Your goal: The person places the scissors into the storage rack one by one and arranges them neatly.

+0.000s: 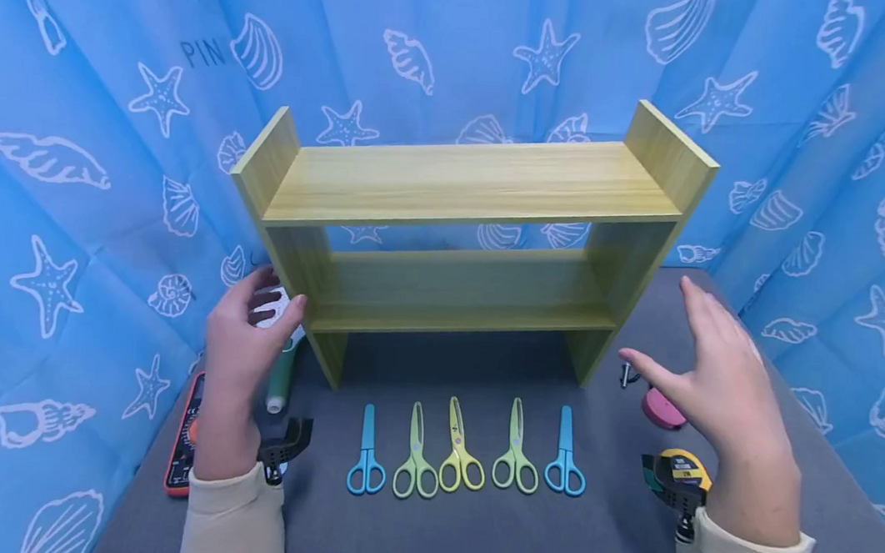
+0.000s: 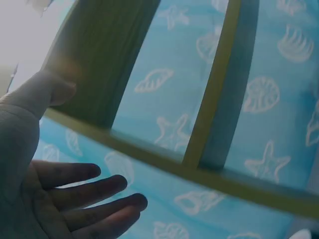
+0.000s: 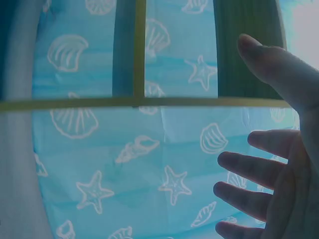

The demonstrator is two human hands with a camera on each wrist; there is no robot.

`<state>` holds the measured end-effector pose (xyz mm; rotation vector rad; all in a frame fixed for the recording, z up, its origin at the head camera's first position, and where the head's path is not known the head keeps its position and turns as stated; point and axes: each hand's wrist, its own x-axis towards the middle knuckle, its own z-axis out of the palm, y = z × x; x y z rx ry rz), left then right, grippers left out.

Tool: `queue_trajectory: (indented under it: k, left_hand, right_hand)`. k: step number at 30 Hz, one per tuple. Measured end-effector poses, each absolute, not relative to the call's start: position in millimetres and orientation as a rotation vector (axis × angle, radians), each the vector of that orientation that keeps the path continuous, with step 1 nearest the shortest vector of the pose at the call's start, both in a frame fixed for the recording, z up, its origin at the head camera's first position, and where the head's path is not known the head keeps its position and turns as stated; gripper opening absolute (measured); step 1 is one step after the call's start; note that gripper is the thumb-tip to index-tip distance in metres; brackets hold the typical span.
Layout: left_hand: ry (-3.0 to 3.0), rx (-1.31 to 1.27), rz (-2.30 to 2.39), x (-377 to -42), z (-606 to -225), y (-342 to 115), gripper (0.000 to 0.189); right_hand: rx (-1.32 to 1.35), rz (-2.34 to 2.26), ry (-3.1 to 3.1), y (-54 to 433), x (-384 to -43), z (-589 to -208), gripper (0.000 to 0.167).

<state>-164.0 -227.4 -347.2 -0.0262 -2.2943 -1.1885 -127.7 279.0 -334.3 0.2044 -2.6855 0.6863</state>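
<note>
Yellowish wood-grain boards make the shelf (image 1: pixel 470 182), which in the head view stands on the grey table (image 1: pixel 473 545), behind the row of scissors (image 1: pixel 460 446) and between the two hands. Its long axis runs from left to right, so each hand has one end of it on the inner side. From my remote seat I judge the left hand (image 1: pixel 242 337) to be the nearer one: its thumb is just beside the left side panel (image 1: pixel 301 256), its fingers are relaxed and grasp nothing, but whether skin meets wood I cannot tell. The right hand (image 1: pixel 729 392) is also released, with extended fingers, and a visible gap separates it from the right side panel (image 1: pixel 631 257), which lies leftward of its thumb. In the left wrist view, I find the thumb overlapping the panel's front edge, while the other fingers spread loosely on the outer side. In the right wrist view, the panel's edge passes between the line of the thumb and the four straight fingers, and I see nothing held there.
</note>
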Motion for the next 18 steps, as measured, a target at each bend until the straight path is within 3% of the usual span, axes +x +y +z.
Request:
queue_trajectory:
  k: [8, 18]
  left_hand:
    - [-2.095, 0.044, -1.272, -173.4, -359.8, -209.1, 0.042]
    - [-1.895, -0.039, -1.199, -189.4, -368.3, -197.7, 0.018]
  right_hand:
    - [0.141, 0.865, -2.666, 255.2, -95.5, -356.4, 0.099]
    - [0.022, 1.085, -2.824, 223.1, -70.4, -425.4, 0.059]
